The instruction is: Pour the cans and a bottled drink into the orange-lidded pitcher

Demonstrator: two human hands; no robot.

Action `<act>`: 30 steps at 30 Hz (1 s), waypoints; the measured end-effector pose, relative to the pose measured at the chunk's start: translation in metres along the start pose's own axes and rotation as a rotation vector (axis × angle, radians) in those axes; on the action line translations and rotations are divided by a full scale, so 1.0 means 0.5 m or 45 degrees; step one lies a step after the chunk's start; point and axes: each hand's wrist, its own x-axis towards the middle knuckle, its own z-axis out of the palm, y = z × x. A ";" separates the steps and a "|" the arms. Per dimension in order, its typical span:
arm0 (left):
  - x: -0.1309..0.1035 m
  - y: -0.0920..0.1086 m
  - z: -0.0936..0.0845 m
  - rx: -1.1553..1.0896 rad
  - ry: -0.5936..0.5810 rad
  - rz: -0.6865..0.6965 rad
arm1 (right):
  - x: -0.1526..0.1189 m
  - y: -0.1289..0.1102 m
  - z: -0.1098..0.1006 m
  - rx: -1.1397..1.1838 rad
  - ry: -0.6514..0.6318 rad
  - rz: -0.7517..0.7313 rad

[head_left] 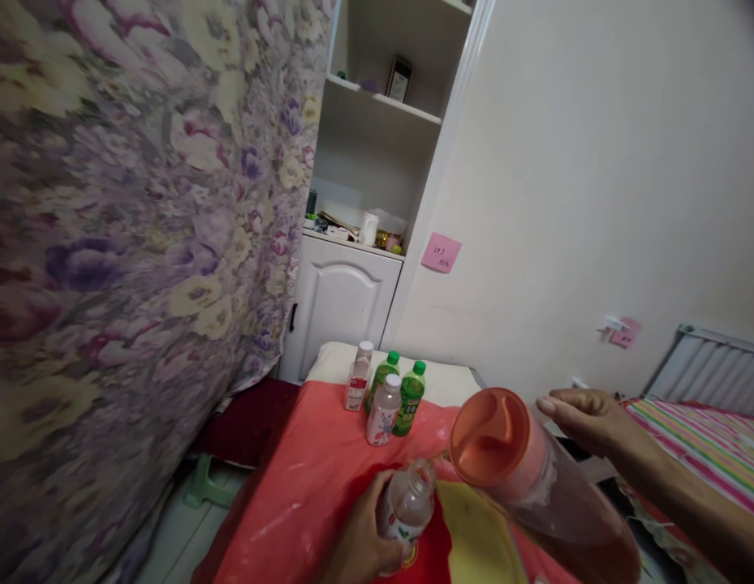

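Left grip (pixel 364 531) is clasping a small open bottle (pixel 407 507) upright on the counter (pixel 303 495), while the pitcher (pixel 535 478) is tilting lid-first toward its mouth from the right, the right hand (pixel 587 418) hovering open beside it.

A big flowery curtain (pixel 127 243) hangs on the left, a white cupboard (pixel 340 304) with open shelves (pixel 385 101) stands at the back, a plain cream wall (pixel 596 162) with a pink sticky note (pixel 441 252) fills the right, and a white radiator (pixel 711 369) sits low beside it.
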 end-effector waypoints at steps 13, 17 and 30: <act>-0.004 0.006 0.002 -0.031 0.011 -0.018 | 0.000 0.000 0.000 0.025 -0.027 0.026; -0.005 0.011 0.003 -0.056 -0.014 -0.021 | 0.001 -0.001 0.002 0.008 -0.015 0.020; -0.009 0.032 0.008 -0.023 0.021 -0.052 | -0.003 -0.012 0.007 -0.002 -0.006 0.031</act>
